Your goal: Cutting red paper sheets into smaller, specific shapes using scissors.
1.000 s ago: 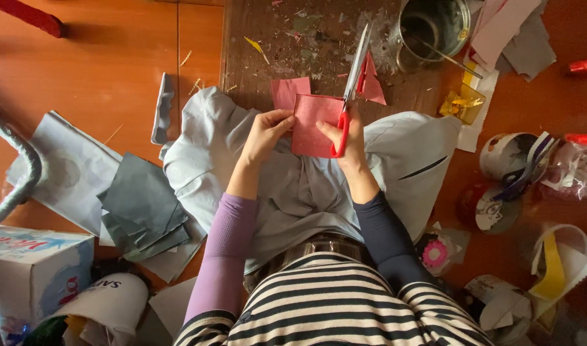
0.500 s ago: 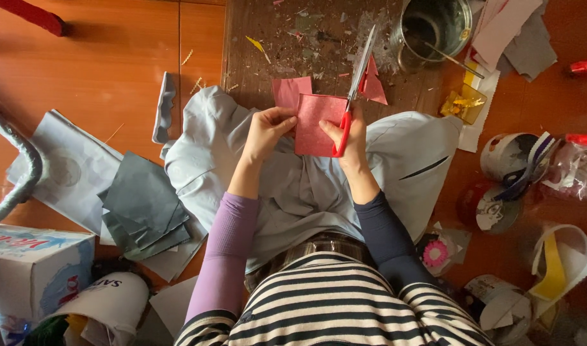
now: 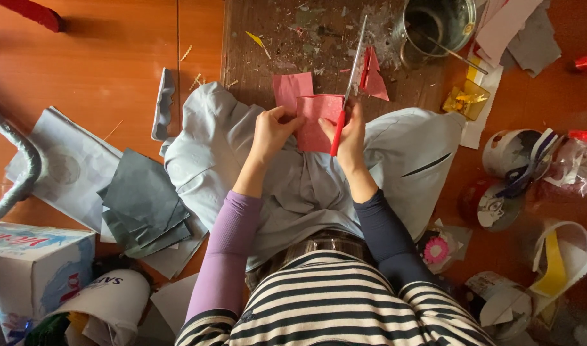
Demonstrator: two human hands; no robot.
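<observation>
the left hand (image 3: pixel 272 131) pinches the edge of a pink paper piece (image 3: pixel 316 122) held over the lap. the right hand (image 3: pixel 351 138) grips red-handled scissors (image 3: pixel 346 96), fingers closed, blades at the paper's right edge.

Lower left corner: white cardboard box (image 3: pixel 34 275) with light blue panels and red and blue printing, cut off by the frame edge. Just beside it, toward the bottom centre: white rounded paper container (image 3: pixel 111 306) with a small red-and-blue label, stuffed with scraps. Upper right, near the metal pail: small clear yellow wrapper (image 3: pixel 465 100), crumpled. Far right edge: clear plastic bag (image 3: pixel 578 168), crinkled, red bits inside. No screens or signs.
</observation>
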